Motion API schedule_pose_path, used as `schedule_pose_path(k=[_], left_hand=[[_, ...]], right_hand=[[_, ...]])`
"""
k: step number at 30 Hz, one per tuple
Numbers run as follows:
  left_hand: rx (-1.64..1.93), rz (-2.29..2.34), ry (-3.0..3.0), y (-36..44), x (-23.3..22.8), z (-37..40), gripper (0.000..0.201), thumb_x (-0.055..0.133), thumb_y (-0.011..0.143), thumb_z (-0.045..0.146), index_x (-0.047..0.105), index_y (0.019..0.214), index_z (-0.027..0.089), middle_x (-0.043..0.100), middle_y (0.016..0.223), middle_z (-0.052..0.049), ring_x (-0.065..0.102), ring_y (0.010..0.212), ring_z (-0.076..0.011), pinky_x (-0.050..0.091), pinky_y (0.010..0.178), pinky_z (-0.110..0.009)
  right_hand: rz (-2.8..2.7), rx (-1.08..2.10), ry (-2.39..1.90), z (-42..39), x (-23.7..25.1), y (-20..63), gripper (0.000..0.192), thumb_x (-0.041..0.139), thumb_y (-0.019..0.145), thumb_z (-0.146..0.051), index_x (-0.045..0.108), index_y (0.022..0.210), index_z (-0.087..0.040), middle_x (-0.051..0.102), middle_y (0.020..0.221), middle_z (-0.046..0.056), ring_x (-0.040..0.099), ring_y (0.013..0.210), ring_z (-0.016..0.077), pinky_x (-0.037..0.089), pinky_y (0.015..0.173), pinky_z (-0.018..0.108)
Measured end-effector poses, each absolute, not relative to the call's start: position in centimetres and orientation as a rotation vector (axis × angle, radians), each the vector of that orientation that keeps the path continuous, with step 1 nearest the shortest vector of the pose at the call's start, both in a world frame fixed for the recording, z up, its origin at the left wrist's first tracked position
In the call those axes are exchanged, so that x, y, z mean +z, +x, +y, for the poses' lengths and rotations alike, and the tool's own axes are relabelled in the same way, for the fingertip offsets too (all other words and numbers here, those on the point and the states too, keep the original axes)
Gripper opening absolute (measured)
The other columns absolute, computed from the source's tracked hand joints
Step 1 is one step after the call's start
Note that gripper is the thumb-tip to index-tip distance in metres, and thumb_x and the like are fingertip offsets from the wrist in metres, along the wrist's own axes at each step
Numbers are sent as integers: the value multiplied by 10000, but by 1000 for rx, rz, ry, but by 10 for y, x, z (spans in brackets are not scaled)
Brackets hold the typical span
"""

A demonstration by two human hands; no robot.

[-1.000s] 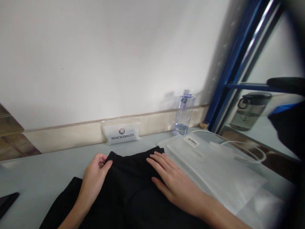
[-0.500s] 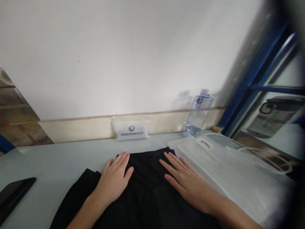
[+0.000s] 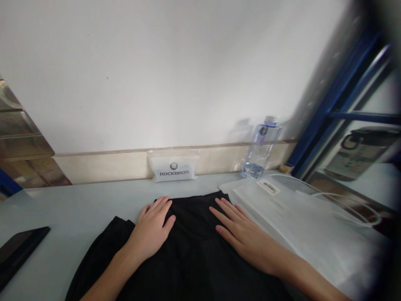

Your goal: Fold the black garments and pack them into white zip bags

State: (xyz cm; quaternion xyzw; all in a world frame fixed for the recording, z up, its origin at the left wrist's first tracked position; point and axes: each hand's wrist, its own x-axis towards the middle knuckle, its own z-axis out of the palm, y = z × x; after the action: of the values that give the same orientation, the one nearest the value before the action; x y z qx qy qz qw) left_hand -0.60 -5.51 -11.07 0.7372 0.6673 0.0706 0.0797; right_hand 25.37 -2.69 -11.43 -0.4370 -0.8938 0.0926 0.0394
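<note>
A black garment is spread over the table in front of me, its lower part cut off by the bottom of the view. Its exact kind I cannot tell. My left hand lies flat on its upper left part, fingers stretched forward and thumb apart. On the upper right part rests my right hand, palm down with the fingers spread. Neither hand grips anything. To the left of my left hand, a folded corner of the same black cloth sticks out.
A white ROCKBROS pouch leans on the wall behind the garment. A clear bottle with some liquid stands at the back right. Flat translucent plastic bags and a white cable lie on the right. A black phone-like device rests at left.
The view has shifted very slightly. Both hands stay flat on the black garment in nearly the same places.
</note>
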Motion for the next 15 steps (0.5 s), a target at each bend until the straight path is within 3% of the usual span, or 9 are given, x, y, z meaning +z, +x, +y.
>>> schedule_pose_path(k=[11, 13, 15], left_hand=[[259, 1991, 2220, -7, -112, -55, 476, 325, 916, 381, 429, 1341, 191, 356, 1450, -43, 300, 1347, -216, 257, 1084, -476], [275, 1991, 2226, -7, -112, -55, 474, 328, 916, 381, 431, 1338, 193, 363, 1446, -42, 302, 1346, -215, 259, 1083, -472], [288, 1993, 2231, -7, -112, -55, 468, 327, 916, 377, 436, 1333, 196, 369, 1445, -39, 300, 1346, -212, 257, 1084, -465]], right_hand=[[-2703, 295, -1303, -29, -119, 255, 521, 269, 951, -467, 324, 1413, -232, 207, 1508, 87, 135, 1379, 281, 180, 1104, 529], [-2676, 261, -1253, -29, -113, 254, 496, 316, 943, -451, 405, 1375, -224, 308, 1474, 92, 222, 1363, 289, 202, 1094, 546], [-2565, 265, -1157, -29, -96, 254, 415, 362, 936, -418, 557, 1241, -214, 523, 1324, 94, 430, 1255, 274, 307, 1057, 517]])
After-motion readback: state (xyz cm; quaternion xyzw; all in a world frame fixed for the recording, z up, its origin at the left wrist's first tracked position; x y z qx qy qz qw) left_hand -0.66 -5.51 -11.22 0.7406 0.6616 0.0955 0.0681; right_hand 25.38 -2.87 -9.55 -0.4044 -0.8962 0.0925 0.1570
